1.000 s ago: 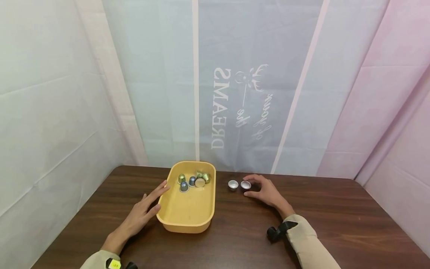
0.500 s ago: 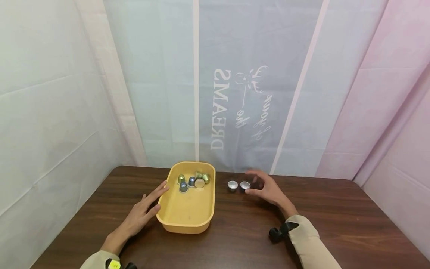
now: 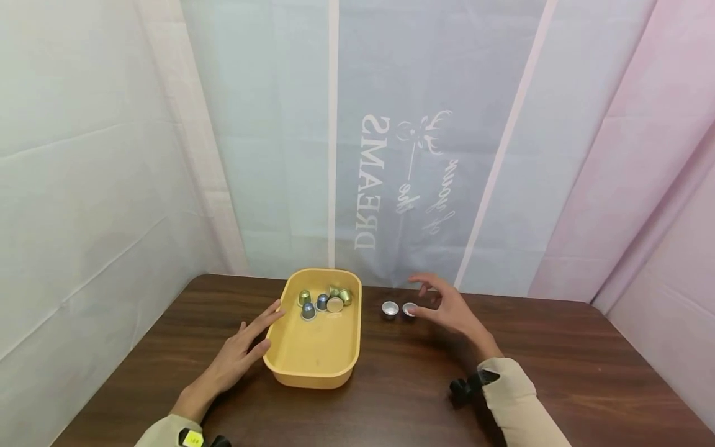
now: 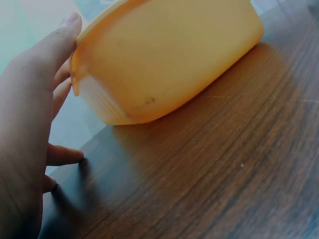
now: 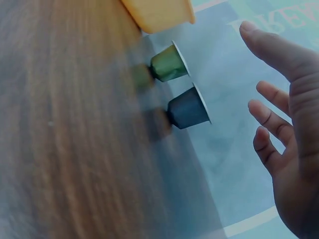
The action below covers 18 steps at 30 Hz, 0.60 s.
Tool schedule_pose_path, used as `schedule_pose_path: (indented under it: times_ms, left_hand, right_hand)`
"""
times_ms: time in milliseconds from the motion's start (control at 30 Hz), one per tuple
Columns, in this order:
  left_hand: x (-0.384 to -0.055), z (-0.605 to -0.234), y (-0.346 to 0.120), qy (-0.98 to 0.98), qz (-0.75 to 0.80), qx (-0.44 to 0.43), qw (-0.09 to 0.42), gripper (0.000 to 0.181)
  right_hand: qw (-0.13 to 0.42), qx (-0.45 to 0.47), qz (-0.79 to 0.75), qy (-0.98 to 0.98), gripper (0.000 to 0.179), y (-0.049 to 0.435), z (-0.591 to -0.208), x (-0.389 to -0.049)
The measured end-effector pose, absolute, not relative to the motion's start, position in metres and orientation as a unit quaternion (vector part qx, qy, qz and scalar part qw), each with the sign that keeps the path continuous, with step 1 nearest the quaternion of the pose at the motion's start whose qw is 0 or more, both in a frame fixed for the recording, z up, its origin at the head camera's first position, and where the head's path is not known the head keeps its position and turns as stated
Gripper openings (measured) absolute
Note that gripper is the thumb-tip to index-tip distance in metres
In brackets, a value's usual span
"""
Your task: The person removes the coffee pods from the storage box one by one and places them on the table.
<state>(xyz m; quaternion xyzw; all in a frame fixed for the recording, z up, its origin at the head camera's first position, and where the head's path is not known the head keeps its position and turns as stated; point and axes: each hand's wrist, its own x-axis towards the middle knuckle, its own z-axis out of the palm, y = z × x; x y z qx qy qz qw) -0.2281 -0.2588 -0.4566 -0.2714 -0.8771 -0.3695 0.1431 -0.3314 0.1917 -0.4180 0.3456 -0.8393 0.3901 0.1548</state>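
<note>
A yellow plastic tub point(image 3: 313, 380) stands on the table, with several coffee capsules inside at its far end, among them a green capsule point(image 3: 304, 298) and a blue capsule point(image 3: 308, 310). My left hand point(image 3: 229, 363) rests loosely against the tub's left rim, fingers extended. To the tub's right, two capsules stand narrow end down with silver lids up: a green capsule point(image 5: 168, 65) and a dark capsule point(image 5: 188, 110). Just over the dark one hovers my right hand point(image 3: 454, 310), thumb and fingers spread, holding nothing. Its thumb hides part of that capsule in the head view.
The brown wooden table point(image 3: 402, 397) runs under everything. A printed fabric curtain point(image 3: 279, 155) hangs along its back edge, with fabric walls at both sides. Each wrist carries a black strap, such as the right strap point(image 3: 472, 386).
My right hand has drawn away from around the dark capsule, its fingers lifting and spreading. Both capsules keep their places on the table. The left hand stays at the tub's rim.
</note>
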Motion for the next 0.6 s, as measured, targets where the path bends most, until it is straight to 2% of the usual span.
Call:
schedule_pose_path:
  times_ms: [300, 600]
  left_hand:
    - [-0.228, -0.453, -0.256, -0.878, -0.37, -0.272, 0.133, 0.055]
    - [-0.226, -0.455, -0.259, -0.877, -0.371, -0.272, 0.142, 0.054]
  right_hand:
    - [0.155, 0.355, 0.404, -0.828, 0.057, 0.189, -0.408, -0.328]
    - [0.16, 0.412, 0.398, -0.804, 0.057, 0.156, -0.395, -0.326]
